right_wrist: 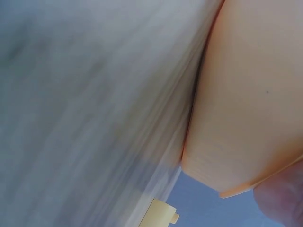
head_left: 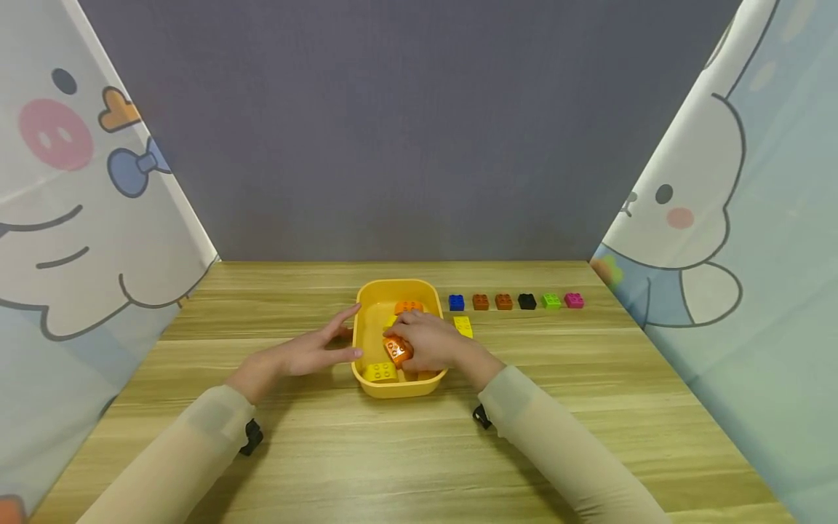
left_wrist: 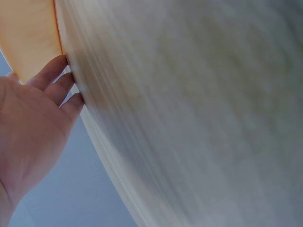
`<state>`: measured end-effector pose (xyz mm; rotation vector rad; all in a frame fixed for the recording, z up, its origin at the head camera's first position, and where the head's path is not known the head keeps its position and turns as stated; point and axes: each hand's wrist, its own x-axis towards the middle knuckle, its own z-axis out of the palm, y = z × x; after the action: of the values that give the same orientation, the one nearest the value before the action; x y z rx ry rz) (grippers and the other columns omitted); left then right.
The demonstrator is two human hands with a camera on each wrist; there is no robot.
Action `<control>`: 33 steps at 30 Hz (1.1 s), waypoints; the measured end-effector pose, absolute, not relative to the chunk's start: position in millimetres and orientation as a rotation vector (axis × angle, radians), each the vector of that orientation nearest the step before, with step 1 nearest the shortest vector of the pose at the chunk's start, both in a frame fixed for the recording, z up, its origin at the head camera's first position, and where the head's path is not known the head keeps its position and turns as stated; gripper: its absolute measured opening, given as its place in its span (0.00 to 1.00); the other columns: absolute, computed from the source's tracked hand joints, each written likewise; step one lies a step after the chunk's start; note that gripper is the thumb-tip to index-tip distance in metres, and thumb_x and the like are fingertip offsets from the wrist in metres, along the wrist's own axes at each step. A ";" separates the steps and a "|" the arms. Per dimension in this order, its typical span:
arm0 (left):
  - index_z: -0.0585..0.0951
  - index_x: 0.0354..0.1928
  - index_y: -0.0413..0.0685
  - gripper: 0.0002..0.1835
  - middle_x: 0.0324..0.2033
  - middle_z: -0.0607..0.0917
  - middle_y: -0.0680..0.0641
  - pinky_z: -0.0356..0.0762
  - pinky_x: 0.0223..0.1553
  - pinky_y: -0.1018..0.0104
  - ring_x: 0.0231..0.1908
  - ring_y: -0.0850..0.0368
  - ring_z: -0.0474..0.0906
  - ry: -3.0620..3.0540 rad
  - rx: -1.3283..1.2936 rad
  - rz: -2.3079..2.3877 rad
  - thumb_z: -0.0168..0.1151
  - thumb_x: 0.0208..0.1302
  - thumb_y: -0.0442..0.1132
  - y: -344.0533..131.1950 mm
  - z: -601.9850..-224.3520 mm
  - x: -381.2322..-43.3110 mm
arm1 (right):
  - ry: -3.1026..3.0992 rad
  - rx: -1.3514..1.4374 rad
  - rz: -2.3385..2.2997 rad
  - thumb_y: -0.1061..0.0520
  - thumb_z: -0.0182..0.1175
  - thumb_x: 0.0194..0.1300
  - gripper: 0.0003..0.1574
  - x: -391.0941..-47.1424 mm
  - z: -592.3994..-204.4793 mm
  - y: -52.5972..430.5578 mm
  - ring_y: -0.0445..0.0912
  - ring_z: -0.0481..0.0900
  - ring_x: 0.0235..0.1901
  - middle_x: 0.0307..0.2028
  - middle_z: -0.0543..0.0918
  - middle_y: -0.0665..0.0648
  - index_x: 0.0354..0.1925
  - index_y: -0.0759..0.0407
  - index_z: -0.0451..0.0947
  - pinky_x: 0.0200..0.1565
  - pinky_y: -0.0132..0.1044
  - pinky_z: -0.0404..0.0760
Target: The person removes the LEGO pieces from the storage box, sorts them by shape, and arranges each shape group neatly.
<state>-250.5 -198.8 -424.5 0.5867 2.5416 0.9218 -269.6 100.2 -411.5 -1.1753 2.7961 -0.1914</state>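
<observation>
A yellow plastic bin [head_left: 363, 338] stands on the table with toy building bricks inside. My right hand [head_left: 428, 342] reaches over its right side, fingers and thumb curled around a tilted orange brick [head_left: 396, 349]; the fingertips are partly hidden. Inside too are a yellow brick [head_left: 381, 372] at the near left and another orange brick [head_left: 409, 306] at the far side. My left hand [head_left: 310, 351] is beside the bin's left wall, fingers spread and extended, thumb at the rim. In the left wrist view, the left hand's fingertips [left_wrist: 59, 61] lie against the bin [left_wrist: 31, 33].
Right of the bin, a row of small bricks runs along the back: blue [head_left: 456, 302], two brown [head_left: 481, 302], black [head_left: 527, 301], green [head_left: 551, 300] and pink [head_left: 574, 300]. A yellow brick [head_left: 463, 326] lies nearer, beside the bin. A grey panel [head_left: 406, 131] stands behind the wooden table [head_left: 366, 458].
</observation>
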 end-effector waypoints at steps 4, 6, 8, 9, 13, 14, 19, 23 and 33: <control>0.37 0.90 0.75 0.53 0.82 0.68 0.37 0.55 0.79 0.21 0.82 0.29 0.62 2.545 0.583 0.913 0.58 0.78 0.71 -198.8 -424.7 -250.2 | 2.810 -1.158 -0.247 0.46 0.74 0.68 0.41 -270.0 -412.8 101.2 0.50 0.77 0.71 0.72 0.77 0.53 0.76 0.45 0.77 0.75 0.50 0.77; 0.37 0.90 0.76 0.53 0.83 0.68 0.36 0.55 0.79 0.21 0.82 0.28 0.61 2.547 0.582 0.910 0.58 0.78 0.72 -198.9 -424.9 -250.4 | 2.809 -1.140 -0.288 0.46 0.74 0.67 0.41 -270.2 -413.1 101.8 0.51 0.78 0.70 0.72 0.76 0.53 0.76 0.43 0.76 0.73 0.52 0.78; 0.37 0.90 0.77 0.53 0.83 0.67 0.36 0.54 0.79 0.21 0.82 0.28 0.61 2.548 0.581 0.907 0.57 0.77 0.72 -199.0 -425.1 -250.5 | 2.802 -1.126 -0.333 0.46 0.75 0.67 0.41 -270.4 -413.3 102.2 0.52 0.78 0.71 0.74 0.76 0.53 0.76 0.42 0.75 0.72 0.54 0.79; 0.37 0.89 0.77 0.53 0.83 0.67 0.36 0.54 0.79 0.21 0.82 0.28 0.61 2.547 0.581 0.907 0.57 0.77 0.72 -199.1 -425.2 -250.7 | 2.800 -1.120 -0.352 0.46 0.74 0.68 0.41 -270.6 -413.5 102.4 0.52 0.78 0.71 0.75 0.75 0.54 0.76 0.41 0.74 0.71 0.55 0.80; 0.37 0.89 0.77 0.52 0.83 0.67 0.36 0.54 0.78 0.20 0.82 0.28 0.60 2.546 0.586 0.908 0.57 0.78 0.72 -199.3 -426.0 -251.6 | 2.777 -1.118 -0.430 0.47 0.74 0.69 0.42 -271.2 -414.0 103.2 0.52 0.82 0.67 0.75 0.79 0.53 0.77 0.39 0.72 0.67 0.55 0.83; 0.37 0.89 0.77 0.52 0.83 0.67 0.36 0.54 0.78 0.20 0.82 0.28 0.60 2.545 0.586 0.911 0.57 0.78 0.72 -199.4 -426.1 -251.6 | 2.774 -1.115 -0.450 0.46 0.74 0.70 0.42 -271.4 -414.4 103.5 0.50 0.84 0.65 0.74 0.80 0.52 0.77 0.39 0.71 0.65 0.53 0.84; 0.37 0.89 0.77 0.52 0.83 0.67 0.36 0.55 0.78 0.20 0.82 0.28 0.61 2.549 0.588 0.910 0.58 0.78 0.72 -199.2 -426.9 -251.9 | 2.743 -1.117 -0.623 0.47 0.75 0.71 0.42 -272.0 -416.8 106.8 0.43 0.84 0.53 0.64 0.85 0.48 0.77 0.39 0.71 0.55 0.43 0.86; 0.37 0.89 0.78 0.52 0.83 0.66 0.36 0.54 0.78 0.20 0.82 0.28 0.61 2.546 0.582 0.910 0.57 0.77 0.72 -198.8 -426.9 -252.1 | 2.689 -1.140 -0.823 0.50 0.76 0.72 0.42 -271.2 -416.8 109.9 0.44 0.82 0.56 0.62 0.84 0.48 0.79 0.42 0.72 0.59 0.43 0.84; 0.38 0.90 0.76 0.53 0.83 0.67 0.36 0.54 0.79 0.21 0.82 0.29 0.62 2.541 0.579 0.918 0.58 0.77 0.72 -198.0 -425.8 -251.4 | 2.606 -1.222 -1.132 0.58 0.72 0.75 0.41 -269.9 -405.9 119.8 0.50 0.81 0.54 0.66 0.82 0.54 0.80 0.48 0.71 0.59 0.53 0.85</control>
<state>-251.4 -198.0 -425.8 0.5793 2.5410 0.9182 -269.9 119.8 -405.9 -1.2218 2.6058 -1.1322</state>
